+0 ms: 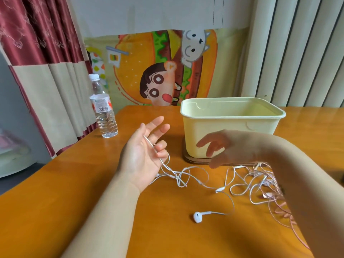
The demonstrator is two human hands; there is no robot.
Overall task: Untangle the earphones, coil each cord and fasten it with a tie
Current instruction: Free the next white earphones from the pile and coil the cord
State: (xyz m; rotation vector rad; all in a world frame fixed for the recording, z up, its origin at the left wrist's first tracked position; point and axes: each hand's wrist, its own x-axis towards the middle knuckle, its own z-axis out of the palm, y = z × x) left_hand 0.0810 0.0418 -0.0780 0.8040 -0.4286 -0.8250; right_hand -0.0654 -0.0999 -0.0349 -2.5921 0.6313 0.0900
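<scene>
Grip, seemingly loose: left hand (142, 157) on cord (178, 178)

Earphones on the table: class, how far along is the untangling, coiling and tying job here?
Done: nothing finished; no coil or tie shows. In hand: the left hand holds a stretch of the white cord under two curled fingers; the blurred right hand holds nothing. Left: the white cord overlaps the pink cord tangle; both need separating, coiling, tying.
</scene>
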